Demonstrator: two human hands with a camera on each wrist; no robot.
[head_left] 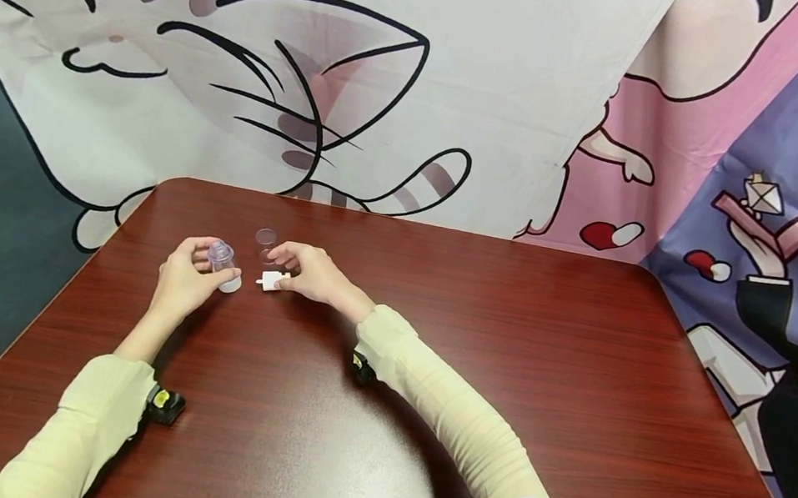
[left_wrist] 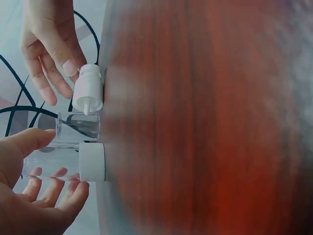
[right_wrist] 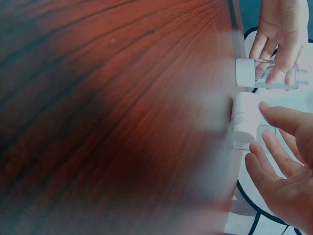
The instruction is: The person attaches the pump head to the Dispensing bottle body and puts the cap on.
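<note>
On the left of the table, my left hand point(head_left: 185, 276) holds a small clear bottle point(head_left: 220, 253) between thumb and fingers. The bottle stands upright on its white base point(left_wrist: 92, 162), its narrow neck on top. A white pump top point(head_left: 272, 280) with a thin nozzle lies on its side to the right of the bottle. My right hand point(head_left: 316, 273) is right beside this pump top, thumb tip at its end and the other fingers spread loosely behind it. Just behind the pump top stands a clear cylindrical cap point(head_left: 266, 237), partly hidden by the pump top in the left wrist view.
The brown wooden table point(head_left: 505, 364) extends far to the right and toward me. Its back edge runs close behind the clear cap. A cloth with cartoon drawings point(head_left: 469, 65) hangs behind the table. Dark wrist cameras point(head_left: 165, 405) sit on both sleeves.
</note>
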